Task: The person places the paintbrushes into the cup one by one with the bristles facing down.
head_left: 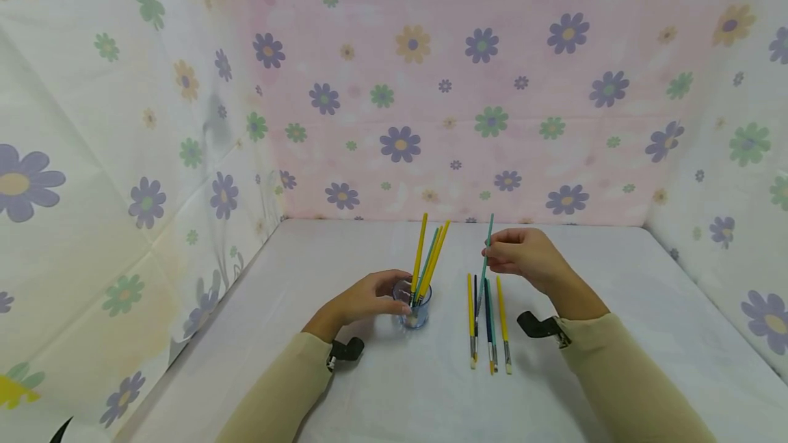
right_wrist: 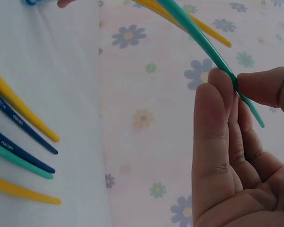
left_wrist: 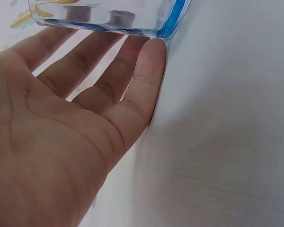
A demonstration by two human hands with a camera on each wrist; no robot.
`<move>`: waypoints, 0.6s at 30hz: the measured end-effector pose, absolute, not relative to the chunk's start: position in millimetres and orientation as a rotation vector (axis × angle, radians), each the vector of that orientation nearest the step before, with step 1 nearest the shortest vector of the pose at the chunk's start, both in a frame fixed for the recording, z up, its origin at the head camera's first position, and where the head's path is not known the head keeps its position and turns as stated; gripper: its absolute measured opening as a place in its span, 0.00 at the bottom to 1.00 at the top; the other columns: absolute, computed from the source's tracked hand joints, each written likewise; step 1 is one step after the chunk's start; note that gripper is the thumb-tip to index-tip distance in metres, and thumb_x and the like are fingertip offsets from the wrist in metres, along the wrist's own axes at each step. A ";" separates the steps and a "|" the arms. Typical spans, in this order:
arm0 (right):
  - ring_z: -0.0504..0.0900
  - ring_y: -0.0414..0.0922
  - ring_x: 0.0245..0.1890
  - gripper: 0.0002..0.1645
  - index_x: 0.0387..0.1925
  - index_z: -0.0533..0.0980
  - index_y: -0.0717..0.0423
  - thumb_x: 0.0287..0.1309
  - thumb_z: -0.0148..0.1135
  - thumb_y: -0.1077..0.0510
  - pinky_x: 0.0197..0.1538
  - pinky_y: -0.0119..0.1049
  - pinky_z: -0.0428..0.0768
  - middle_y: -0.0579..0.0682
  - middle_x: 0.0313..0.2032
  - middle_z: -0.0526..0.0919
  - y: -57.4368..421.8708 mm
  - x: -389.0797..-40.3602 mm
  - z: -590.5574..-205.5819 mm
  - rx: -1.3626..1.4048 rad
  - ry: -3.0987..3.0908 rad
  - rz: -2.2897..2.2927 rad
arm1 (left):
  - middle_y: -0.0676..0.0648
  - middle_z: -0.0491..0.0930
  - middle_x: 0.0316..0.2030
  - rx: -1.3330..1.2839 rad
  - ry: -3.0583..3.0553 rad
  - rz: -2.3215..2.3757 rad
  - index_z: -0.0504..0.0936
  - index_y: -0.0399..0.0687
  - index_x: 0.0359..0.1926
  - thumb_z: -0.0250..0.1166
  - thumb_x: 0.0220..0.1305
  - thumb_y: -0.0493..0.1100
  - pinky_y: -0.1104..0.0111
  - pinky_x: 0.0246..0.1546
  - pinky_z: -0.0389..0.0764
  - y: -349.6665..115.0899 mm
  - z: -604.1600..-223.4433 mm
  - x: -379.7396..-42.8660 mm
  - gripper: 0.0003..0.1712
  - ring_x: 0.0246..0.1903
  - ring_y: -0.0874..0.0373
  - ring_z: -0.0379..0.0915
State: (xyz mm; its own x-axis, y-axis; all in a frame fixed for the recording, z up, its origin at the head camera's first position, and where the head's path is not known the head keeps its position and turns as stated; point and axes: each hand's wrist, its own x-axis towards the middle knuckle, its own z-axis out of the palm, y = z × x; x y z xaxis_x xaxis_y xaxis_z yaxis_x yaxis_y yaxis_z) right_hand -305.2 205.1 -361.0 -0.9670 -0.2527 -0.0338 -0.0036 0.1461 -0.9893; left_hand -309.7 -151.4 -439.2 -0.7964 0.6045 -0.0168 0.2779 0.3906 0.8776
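1. With left hand (head_left: 363, 296), thumb and fingers spread, holding a clear cup (head_left: 414, 323).
2. Seemingly done with four brushes (head_left: 418, 255), leaning inside.
3. Apparently left with five loose brushes (head_left: 503, 313), lying on the table (head_left: 394, 388).
4. Pinching a teal brush (right_wrist: 203, 42) above these, outside the cup, with right hand (head_left: 529, 258).

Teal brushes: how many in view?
3: a held brush in the right hand, a lying brush on the table, a leaning brush in the cup. Others may hide there.
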 end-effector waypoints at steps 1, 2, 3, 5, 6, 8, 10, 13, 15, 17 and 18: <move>0.89 0.48 0.42 0.25 0.56 0.73 0.72 0.69 0.66 0.56 0.51 0.40 0.88 0.51 0.43 0.88 203.8 -305.3 -360.2 -0.261 2.227 -1.929 | 0.57 0.82 0.59 0.769 2.322 1.370 0.74 0.62 0.69 0.75 0.60 0.56 0.50 0.72 0.68 -151.5 -439.8 -310.2 0.36 0.60 0.58 0.77; 0.89 0.49 0.43 0.24 0.55 0.74 0.71 0.69 0.67 0.56 0.52 0.42 0.88 0.51 0.43 0.88 202.1 -305.0 -359.5 -0.262 2.232 -1.942 | 0.57 0.82 0.59 0.769 2.323 1.372 0.75 0.62 0.68 0.76 0.60 0.56 0.50 0.72 0.69 -151.7 -440.4 -310.7 0.36 0.60 0.58 0.77; 0.89 0.50 0.43 0.24 0.54 0.75 0.71 0.68 0.67 0.56 0.52 0.42 0.88 0.51 0.43 0.88 200.3 -304.7 -358.8 -0.271 2.240 -1.958 | 0.57 0.82 0.58 0.769 2.324 1.374 0.75 0.63 0.67 0.76 0.60 0.56 0.50 0.72 0.69 -151.8 -441.1 -311.3 0.36 0.59 0.58 0.77; 0.89 0.51 0.43 0.22 0.52 0.76 0.70 0.67 0.69 0.56 0.51 0.43 0.88 0.51 0.42 0.88 196.8 -304.2 -357.1 -0.271 2.251 -1.992 | 0.57 0.82 0.58 0.766 2.329 1.372 0.76 0.63 0.66 0.77 0.59 0.57 0.51 0.71 0.71 -151.6 -442.2 -312.3 0.35 0.59 0.58 0.77; 0.89 0.50 0.43 0.21 0.51 0.76 0.69 0.67 0.69 0.57 0.52 0.43 0.88 0.51 0.42 0.88 195.0 -303.7 -356.0 -0.276 2.258 -2.008 | 0.57 0.82 0.58 0.766 2.329 1.373 0.76 0.63 0.66 0.77 0.59 0.57 0.52 0.70 0.72 -151.5 -442.5 -312.5 0.35 0.59 0.58 0.78; 0.90 0.49 0.43 0.20 0.51 0.77 0.69 0.66 0.69 0.57 0.52 0.44 0.88 0.51 0.42 0.88 191.3 -302.7 -353.6 -0.279 2.267 -2.039 | 0.57 0.82 0.58 0.766 2.328 1.374 0.76 0.64 0.66 0.77 0.58 0.57 0.52 0.68 0.73 -151.4 -442.8 -312.8 0.35 0.58 0.58 0.78; 0.90 0.47 0.43 0.20 0.51 0.77 0.68 0.66 0.70 0.57 0.52 0.43 0.88 0.51 0.42 0.88 188.0 -301.4 -350.5 -0.282 2.281 -2.062 | 0.57 0.82 0.58 0.766 2.325 1.376 0.76 0.64 0.65 0.77 0.59 0.56 0.53 0.67 0.74 -151.0 -442.4 -312.5 0.35 0.57 0.58 0.79; 0.90 0.46 0.43 0.20 0.51 0.78 0.67 0.66 0.71 0.56 0.52 0.43 0.88 0.53 0.44 0.87 182.5 -299.0 -346.4 -0.281 2.310 -2.087 | 0.56 0.82 0.58 0.771 2.314 1.386 0.76 0.63 0.65 0.77 0.59 0.56 0.54 0.67 0.75 -150.7 -442.1 -312.1 0.34 0.57 0.57 0.80; 0.90 0.47 0.44 0.21 0.51 0.78 0.66 0.65 0.71 0.55 0.50 0.41 0.88 0.54 0.45 0.87 178.8 -297.6 -344.4 -0.285 2.335 -2.098 | 0.55 0.82 0.58 0.774 2.305 1.392 0.76 0.62 0.65 0.77 0.59 0.56 0.54 0.67 0.76 -150.6 -442.2 -311.9 0.34 0.57 0.57 0.80; 0.90 0.49 0.44 0.21 0.51 0.78 0.66 0.65 0.72 0.55 0.49 0.40 0.88 0.55 0.45 0.87 174.8 -296.7 -343.0 -0.288 2.354 -2.110 | 0.54 0.81 0.58 0.771 2.300 1.394 0.76 0.62 0.65 0.77 0.59 0.56 0.55 0.66 0.77 -150.6 -442.6 -311.6 0.34 0.56 0.57 0.81; 0.90 0.50 0.45 0.21 0.51 0.78 0.65 0.65 0.72 0.55 0.48 0.39 0.88 0.55 0.45 0.87 172.9 -296.3 -342.6 -0.291 2.358 -2.119 | 0.54 0.81 0.58 0.767 2.298 1.397 0.76 0.62 0.65 0.77 0.59 0.55 0.55 0.66 0.77 -150.5 -442.6 -311.3 0.34 0.56 0.57 0.81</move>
State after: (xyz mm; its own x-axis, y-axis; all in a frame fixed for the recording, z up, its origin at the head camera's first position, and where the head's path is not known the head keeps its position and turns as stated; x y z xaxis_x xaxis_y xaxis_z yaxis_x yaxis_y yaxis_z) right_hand -296.3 172.9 -342.6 -0.9824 -0.1073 0.1530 -0.1636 0.0975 -0.9817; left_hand -311.3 -150.5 -442.6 -0.7950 0.6064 -0.0125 0.2682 0.3699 0.8895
